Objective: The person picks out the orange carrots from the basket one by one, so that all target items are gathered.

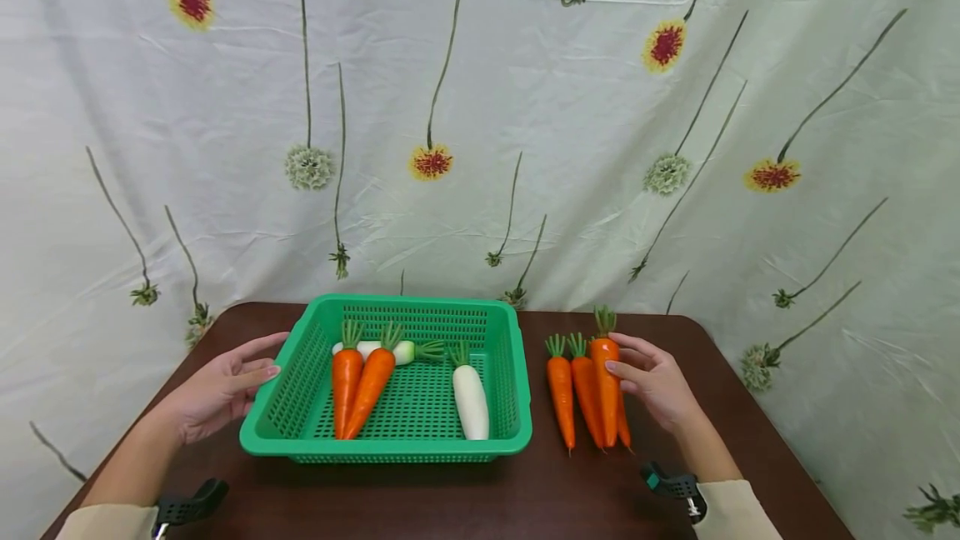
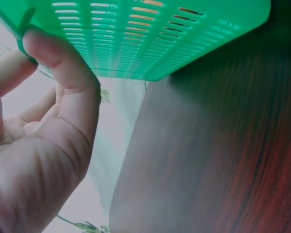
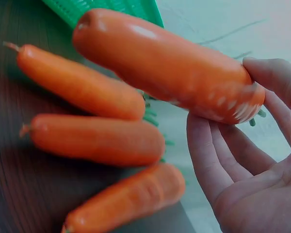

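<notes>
In the head view my right hand (image 1: 660, 382) pinches an orange carrot (image 1: 605, 390) near its leafy top, thumb on one side and fingers on the other. The right wrist view shows this carrot (image 3: 165, 63) raised over three others: an upper carrot (image 3: 80, 82), a middle carrot (image 3: 97, 140) and a lower carrot (image 3: 128, 199). My left hand (image 1: 228, 386) is at the left side of a green plastic basket (image 1: 386, 450). Seen from the left wrist, thumb and forefinger pinch the basket's rim (image 2: 26, 19).
Inside the basket, two carrots (image 1: 347, 386) lie at the left, a white radish (image 1: 470, 402) at the right and another radish (image 1: 403, 352) across the back. The dark wooden table (image 1: 375, 502) backs onto a flower-patterned cloth (image 1: 480, 107).
</notes>
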`<state>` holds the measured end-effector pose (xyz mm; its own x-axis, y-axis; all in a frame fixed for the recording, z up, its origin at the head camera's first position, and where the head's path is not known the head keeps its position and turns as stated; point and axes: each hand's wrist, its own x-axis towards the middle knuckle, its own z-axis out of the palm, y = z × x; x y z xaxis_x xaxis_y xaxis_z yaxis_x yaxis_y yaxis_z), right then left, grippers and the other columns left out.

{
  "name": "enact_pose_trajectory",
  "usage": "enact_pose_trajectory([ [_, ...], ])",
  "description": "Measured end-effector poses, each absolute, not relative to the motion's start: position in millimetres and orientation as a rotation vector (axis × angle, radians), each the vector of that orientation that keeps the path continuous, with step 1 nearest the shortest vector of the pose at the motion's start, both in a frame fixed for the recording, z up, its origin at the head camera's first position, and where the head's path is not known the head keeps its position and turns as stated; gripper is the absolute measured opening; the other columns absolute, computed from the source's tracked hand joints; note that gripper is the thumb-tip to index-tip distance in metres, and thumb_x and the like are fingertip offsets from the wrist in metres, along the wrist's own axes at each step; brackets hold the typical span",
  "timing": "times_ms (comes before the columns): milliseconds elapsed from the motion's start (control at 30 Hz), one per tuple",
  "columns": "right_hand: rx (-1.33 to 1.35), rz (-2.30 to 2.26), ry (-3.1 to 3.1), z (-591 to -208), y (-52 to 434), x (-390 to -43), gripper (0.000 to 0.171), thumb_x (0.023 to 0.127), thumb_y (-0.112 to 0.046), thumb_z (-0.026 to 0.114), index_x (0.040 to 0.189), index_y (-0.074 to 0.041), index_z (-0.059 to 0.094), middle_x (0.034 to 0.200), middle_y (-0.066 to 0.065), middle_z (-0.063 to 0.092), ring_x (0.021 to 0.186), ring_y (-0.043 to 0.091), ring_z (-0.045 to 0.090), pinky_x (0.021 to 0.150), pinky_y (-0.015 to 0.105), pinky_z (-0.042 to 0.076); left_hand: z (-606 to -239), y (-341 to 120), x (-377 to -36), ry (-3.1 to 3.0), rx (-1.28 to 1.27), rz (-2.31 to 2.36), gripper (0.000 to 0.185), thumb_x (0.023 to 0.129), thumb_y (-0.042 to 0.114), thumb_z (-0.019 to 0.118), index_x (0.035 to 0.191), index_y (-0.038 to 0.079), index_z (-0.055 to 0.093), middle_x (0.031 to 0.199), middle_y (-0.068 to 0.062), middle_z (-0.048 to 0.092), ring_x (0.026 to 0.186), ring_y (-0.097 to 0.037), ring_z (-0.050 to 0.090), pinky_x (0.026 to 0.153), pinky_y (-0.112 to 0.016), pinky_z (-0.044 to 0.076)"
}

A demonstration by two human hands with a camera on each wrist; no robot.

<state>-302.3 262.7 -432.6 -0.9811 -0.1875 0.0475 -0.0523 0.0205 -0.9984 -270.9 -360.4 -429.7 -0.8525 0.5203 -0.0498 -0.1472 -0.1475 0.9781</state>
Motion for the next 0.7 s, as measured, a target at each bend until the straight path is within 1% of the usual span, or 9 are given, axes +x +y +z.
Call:
enact_pose_trajectory([
  [300, -0.229, -2.120, 2.199, -446, 290, -307, 0.054, 0.088, -0.013, 0.066, 0.137, -0.005, 0.045, 0.115, 0.001, 0.062, 0.095, 0.017, 0.066, 0.079, 0.033, 0.058, -432, -361, -272, 1.694, 0.401, 2.043, 0.063, 0.101, 0.002, 0.035, 0.151, 0.011, -0.002, 0.120, -0.011, 0.063, 0.104, -0.030, 0.065, 0.087, -0.053, 0.050],
  [600, -0.189, -2.031, 2.245, -458, 313, -311, 0.055, 0.089, -0.015, 0.065, 0.139, -0.003, 0.043, 0.113, -0.004, 0.063, 0.095, 0.015, 0.066, 0.079, 0.033, 0.058, -431, -362, -272, 1.709, 0.373, 2.047, 0.064, 0.101, 0.003, 0.036, 0.151, 0.012, -0.002, 0.117, -0.011, 0.064, 0.102, -0.032, 0.066, 0.086, -0.054, 0.050],
  [700, -0.166, -2.000, 2.263, -461, 318, -314, 0.056, 0.089, -0.017, 0.065, 0.139, -0.004, 0.043, 0.114, -0.005, 0.062, 0.094, 0.015, 0.066, 0.079, 0.033, 0.058, -431, -362, -272, 1.717, 0.366, 2.044, 0.064, 0.101, 0.003, 0.036, 0.151, 0.012, -0.003, 0.117, -0.010, 0.064, 0.101, -0.031, 0.066, 0.086, -0.054, 0.050],
])
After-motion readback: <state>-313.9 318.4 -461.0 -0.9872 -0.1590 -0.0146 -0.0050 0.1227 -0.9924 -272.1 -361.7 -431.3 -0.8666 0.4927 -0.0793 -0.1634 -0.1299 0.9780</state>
